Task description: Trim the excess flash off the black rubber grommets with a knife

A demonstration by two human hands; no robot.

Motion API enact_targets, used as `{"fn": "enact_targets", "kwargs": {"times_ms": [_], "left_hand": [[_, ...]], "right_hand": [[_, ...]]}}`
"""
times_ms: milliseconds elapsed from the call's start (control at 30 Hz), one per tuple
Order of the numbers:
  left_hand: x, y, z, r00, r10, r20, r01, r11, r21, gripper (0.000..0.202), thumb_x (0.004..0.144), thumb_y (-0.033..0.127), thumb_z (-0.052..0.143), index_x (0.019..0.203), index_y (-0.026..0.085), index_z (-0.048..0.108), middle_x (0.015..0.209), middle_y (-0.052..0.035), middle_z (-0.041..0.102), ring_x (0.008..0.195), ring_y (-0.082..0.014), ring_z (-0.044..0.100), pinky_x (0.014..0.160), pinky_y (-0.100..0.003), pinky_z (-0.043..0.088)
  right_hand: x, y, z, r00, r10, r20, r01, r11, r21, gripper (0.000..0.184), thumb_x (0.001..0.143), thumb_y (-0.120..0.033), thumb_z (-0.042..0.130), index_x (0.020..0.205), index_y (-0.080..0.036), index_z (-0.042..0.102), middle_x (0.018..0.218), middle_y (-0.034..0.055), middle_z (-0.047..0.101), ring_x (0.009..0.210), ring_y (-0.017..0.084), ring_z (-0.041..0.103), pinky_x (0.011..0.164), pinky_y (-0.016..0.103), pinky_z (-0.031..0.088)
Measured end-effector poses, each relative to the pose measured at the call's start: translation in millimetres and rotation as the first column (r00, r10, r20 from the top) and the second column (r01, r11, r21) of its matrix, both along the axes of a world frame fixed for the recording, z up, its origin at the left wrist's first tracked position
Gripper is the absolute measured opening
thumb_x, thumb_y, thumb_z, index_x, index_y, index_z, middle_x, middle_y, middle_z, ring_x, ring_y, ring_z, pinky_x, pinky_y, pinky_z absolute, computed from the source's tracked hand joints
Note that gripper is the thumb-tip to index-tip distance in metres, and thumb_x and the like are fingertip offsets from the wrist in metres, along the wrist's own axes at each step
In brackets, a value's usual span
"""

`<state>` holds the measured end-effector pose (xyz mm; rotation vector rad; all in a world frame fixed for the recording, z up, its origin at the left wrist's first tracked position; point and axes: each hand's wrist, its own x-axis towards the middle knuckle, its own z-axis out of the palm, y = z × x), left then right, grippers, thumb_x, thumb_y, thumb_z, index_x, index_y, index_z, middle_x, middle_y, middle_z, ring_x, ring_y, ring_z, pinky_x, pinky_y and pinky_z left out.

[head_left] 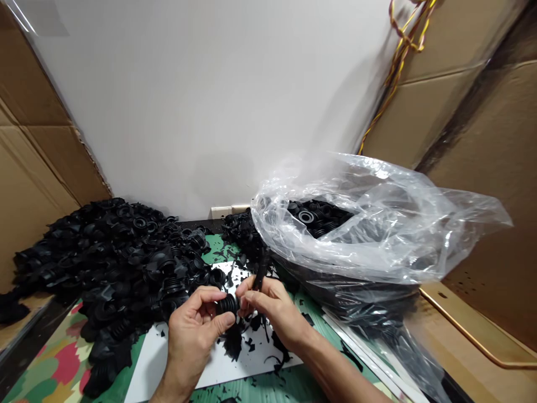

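My left hand is closed around a small black ribbed rubber bellows, thumb and fingers pinching it over a white sheet. Just to its right, my right hand grips a thin black tool that points up and away, its lower end against the bellows. Black rubber scraps lie scattered on the sheet below both hands.
A big heap of black bellows fills the left of the table. A clear plastic bag holding more of them stands at the right. Cardboard boxes flank both sides, and a white wall is behind.
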<state>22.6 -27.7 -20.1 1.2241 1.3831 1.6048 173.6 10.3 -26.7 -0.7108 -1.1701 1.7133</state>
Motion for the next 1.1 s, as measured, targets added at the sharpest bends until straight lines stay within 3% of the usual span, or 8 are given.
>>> {"fn": "enact_targets", "kwargs": {"times_ms": [133, 233, 433, 667, 1100], "left_hand": [[0.9, 0.9, 1.8, 0.999, 0.035, -0.013, -0.035, 0.999, -0.009, 0.020, 0.044, 0.017, 0.079, 0.064, 0.018, 0.073, 0.069, -0.0018, 0.068, 0.052, -0.0130, 0.057, 0.049, -0.023, 0.050], [1.0, 1.9, 1.3, 0.998, 0.057, -0.030, -0.057, 0.998, -0.003, 0.019, 0.043, 0.016, 0.078, 0.061, 0.019, 0.073, 0.068, -0.0024, 0.071, 0.056, -0.0159, 0.061, 0.052, -0.025, 0.053], [-1.5, 2.5, -1.0, 0.998, 0.052, -0.023, -0.053, 0.998, -0.037, 0.018, 0.045, 0.019, 0.080, 0.062, 0.018, 0.074, 0.072, -0.0065, 0.074, 0.071, -0.0231, 0.068, 0.065, -0.030, 0.057], [-2.6, 3.0, 1.0, 0.998, 0.053, 0.043, -0.051, 0.997, -0.050, 0.015, 0.045, 0.016, 0.079, 0.058, 0.018, 0.073, 0.071, -0.0047, 0.073, 0.068, -0.0199, 0.067, 0.064, -0.027, 0.056], [-4.7, 3.3, -0.5, 0.999, 0.040, 0.024, -0.039, 0.998, -0.042, 0.016, 0.047, 0.015, 0.077, 0.062, 0.020, 0.074, 0.074, -0.0033, 0.073, 0.070, -0.0180, 0.067, 0.062, -0.022, 0.054]], "right_hand": [[-6.6, -3.3, -7.6, 0.995, 0.083, 0.050, -0.084, 0.996, 0.006, 0.043, 0.071, -0.057, 0.065, 0.078, -0.015, 0.058, 0.053, -0.0067, 0.045, 0.045, 0.010, 0.048, 0.047, 0.023, 0.041], [-10.8, -5.1, -11.5, 0.985, 0.106, 0.138, -0.112, 0.993, 0.037, 0.048, 0.070, -0.064, 0.061, 0.071, -0.017, 0.051, 0.051, -0.0071, 0.045, 0.040, 0.008, 0.042, 0.040, 0.020, 0.036], [-16.2, -7.1, -10.9, 0.998, -0.002, 0.062, -0.003, 0.997, 0.074, 0.044, 0.068, -0.058, 0.065, 0.066, -0.018, 0.048, 0.050, -0.0073, 0.040, 0.044, 0.007, 0.033, 0.044, 0.020, 0.026], [-16.0, -5.7, -13.8, 0.999, -0.020, 0.032, 0.020, 1.000, -0.004, 0.043, 0.065, -0.056, 0.067, 0.065, -0.017, 0.048, 0.048, -0.0067, 0.042, 0.044, 0.007, 0.033, 0.045, 0.021, 0.025], [-16.1, -5.9, -10.9, 1.000, -0.011, 0.020, 0.012, 0.999, -0.039, 0.043, 0.063, -0.054, 0.070, 0.062, -0.017, 0.048, 0.046, -0.0071, 0.042, 0.043, 0.007, 0.033, 0.045, 0.022, 0.024]]}}
